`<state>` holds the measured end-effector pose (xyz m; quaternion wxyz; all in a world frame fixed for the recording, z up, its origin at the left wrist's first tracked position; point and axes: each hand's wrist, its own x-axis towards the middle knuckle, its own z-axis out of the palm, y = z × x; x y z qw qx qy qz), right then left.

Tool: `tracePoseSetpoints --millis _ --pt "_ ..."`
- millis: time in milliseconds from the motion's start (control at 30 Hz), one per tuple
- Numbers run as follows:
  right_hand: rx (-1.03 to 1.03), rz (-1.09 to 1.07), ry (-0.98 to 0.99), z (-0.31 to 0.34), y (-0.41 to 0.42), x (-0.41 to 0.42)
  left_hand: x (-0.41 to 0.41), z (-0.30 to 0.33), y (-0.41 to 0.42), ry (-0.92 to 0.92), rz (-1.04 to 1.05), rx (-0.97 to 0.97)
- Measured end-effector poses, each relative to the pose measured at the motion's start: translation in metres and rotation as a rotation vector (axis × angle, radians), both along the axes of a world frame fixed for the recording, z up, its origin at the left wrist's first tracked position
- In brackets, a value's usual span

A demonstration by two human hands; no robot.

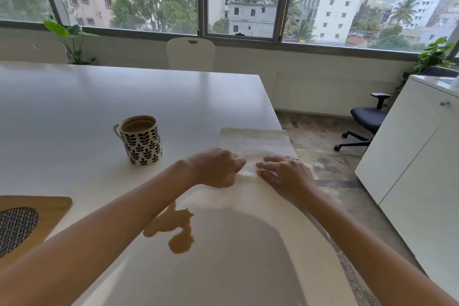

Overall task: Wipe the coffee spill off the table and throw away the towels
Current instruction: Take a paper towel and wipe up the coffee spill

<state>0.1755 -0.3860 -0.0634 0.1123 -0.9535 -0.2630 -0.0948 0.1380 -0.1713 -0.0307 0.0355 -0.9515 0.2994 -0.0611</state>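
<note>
A tan coffee spill lies on the white table, partly under my left forearm. White paper towels lie flat near the table's right edge, beyond the spill. My left hand rests on the towels' near left part with its fingers curled onto the paper. My right hand, with a ring on one finger, presses on the near right part, fingers bent against the sheet. The two hands almost touch.
A leaf-patterned mug holding coffee stands left of the towels. A woven placemat sits at the left edge. A white chair faces the far side. A black office chair and a white cabinet stand to the right.
</note>
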Motion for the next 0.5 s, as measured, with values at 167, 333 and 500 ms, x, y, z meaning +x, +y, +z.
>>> tracePoseSetpoints --millis 167,333,500 --pt "0.018 0.008 0.011 0.001 -0.001 -0.002 0.005 -0.001 0.005 0.006 -0.012 -0.084" --pt "0.018 0.010 0.038 0.004 -0.002 -0.001 0.012 0.010 0.005 0.058 -0.004 -0.211" --pt "0.072 0.054 0.100 0.014 0.002 0.001 0.019 0.029 0.001 0.064 0.011 -0.280"
